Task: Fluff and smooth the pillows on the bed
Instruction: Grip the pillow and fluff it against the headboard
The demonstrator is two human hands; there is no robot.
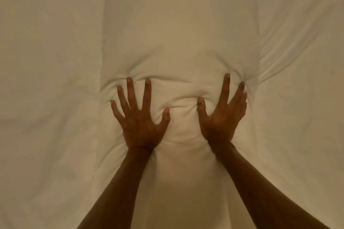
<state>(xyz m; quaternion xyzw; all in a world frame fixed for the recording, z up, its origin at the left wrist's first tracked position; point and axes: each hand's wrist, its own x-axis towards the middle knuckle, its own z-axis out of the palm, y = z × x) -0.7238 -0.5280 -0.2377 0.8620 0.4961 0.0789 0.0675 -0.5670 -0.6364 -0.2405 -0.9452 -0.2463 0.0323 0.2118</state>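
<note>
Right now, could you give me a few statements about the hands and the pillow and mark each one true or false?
1. Both hands press on the pillow. True.
2. The left hand is closed in a fist. False: its fingers are spread flat.
3. The fabric bunches into creases between the hands. True.
4. The right hand rests on the sheet beside the pillow. False: it is on the pillow, near its right edge.
5. The person wears long sleeves. False: both forearms are bare.
</note>
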